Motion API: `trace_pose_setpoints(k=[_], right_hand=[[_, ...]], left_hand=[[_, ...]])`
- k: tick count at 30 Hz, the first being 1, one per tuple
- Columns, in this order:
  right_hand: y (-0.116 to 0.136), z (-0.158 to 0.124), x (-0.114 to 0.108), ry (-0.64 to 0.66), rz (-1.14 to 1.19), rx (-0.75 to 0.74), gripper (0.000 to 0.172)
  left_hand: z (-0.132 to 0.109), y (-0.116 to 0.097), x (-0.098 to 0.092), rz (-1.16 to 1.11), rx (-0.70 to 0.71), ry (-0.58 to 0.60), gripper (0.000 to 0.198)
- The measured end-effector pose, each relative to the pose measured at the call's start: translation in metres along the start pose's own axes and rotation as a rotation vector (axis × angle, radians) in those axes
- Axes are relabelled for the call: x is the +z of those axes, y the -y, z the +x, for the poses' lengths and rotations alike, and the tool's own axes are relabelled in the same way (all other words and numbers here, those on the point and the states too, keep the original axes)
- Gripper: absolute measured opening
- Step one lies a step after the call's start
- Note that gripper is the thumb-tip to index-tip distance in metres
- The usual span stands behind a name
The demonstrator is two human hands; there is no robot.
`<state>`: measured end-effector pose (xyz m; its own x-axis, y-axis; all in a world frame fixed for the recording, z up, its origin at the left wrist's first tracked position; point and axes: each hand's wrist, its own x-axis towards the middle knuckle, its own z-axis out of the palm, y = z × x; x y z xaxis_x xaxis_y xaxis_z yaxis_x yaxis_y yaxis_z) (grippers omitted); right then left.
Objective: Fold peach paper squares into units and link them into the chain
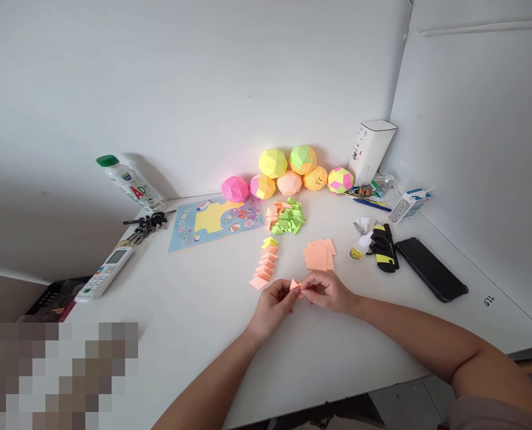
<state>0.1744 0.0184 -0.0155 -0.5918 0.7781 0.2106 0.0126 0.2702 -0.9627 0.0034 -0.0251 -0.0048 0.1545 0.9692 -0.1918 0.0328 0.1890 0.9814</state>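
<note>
Near the front middle of the table, my left hand (277,301) is closed on a small folded peach paper piece (295,285). My right hand (327,291) pinches the other side of the same paper, so both sets of fingertips meet on it. Just behind my right hand lies a loose stack of peach paper squares (319,255). A row of folded paper pieces (268,263), peach with yellow at the far end, stretches back from my left hand. Farther off sits a heap of green and peach folded pieces (288,218).
Several paper balls (289,183) are piled against the wall. At left are a bottle (134,185), keys (147,224), a remote control (107,273) and a blue printed sheet (185,233). Glue (361,246), a yellow-black cutter (384,248), a phone (431,269) and a carton (409,206) lie right.
</note>
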Motion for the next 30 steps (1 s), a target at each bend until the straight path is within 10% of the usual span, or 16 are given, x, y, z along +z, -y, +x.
trace_pose_setpoints(k=[30], right_hand=[[-0.007,0.005,-0.001,-0.022,-0.299,-0.279,0.016]], left_hand=[[-0.002,-0.002,0.0,-0.077,-0.012,-0.02,0.033]])
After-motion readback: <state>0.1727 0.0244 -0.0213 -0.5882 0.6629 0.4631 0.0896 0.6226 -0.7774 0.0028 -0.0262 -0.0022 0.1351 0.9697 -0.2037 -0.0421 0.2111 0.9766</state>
